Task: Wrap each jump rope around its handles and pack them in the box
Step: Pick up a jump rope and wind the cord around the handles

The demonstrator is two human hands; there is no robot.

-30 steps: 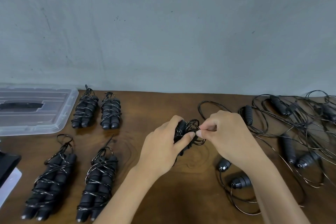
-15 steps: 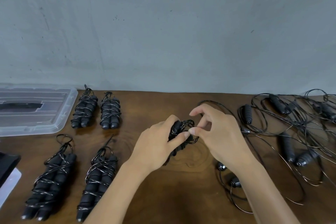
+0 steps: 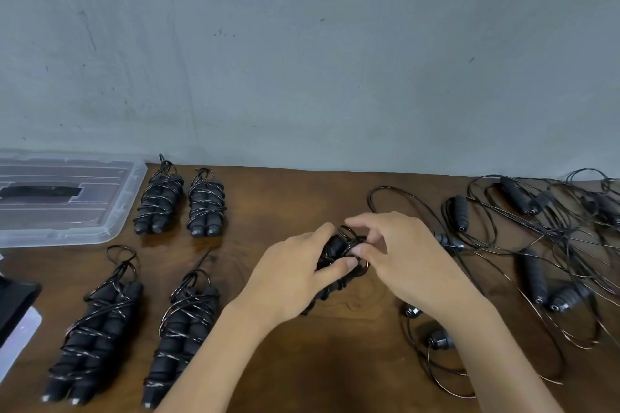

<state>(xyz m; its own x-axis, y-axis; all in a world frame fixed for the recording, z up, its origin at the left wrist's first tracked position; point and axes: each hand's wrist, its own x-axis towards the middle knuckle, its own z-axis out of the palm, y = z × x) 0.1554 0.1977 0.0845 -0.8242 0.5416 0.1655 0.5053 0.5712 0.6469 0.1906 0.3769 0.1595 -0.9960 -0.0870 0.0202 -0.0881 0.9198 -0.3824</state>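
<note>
Gripping a bundle of ribbed black foam handles (image 3: 330, 253) over the wood table (image 3: 285, 211), left hand (image 3: 295, 273) clamps it w/ thumb. Right hand (image 3: 399, 256) pinches thin glossy cord (image 3: 360, 273) at bundle's top. Clear plastic box (image 3: 67, 198) sits far left.

Open bench (image 3: 295, 198) between the wrapped bundles and the hands, running to the back edge. Left half blocked by four wrapped bundles: two (image 3: 159, 203) (image 3: 206, 204) near the back edge, two (image 3: 95, 339) (image 3: 183, 339) toward the front edge. Back left corner taken by the clear box (image 3: 110, 225). Right side barred by a tangle of loose ropes (image 3: 543, 245), reaching the right edge.
</note>
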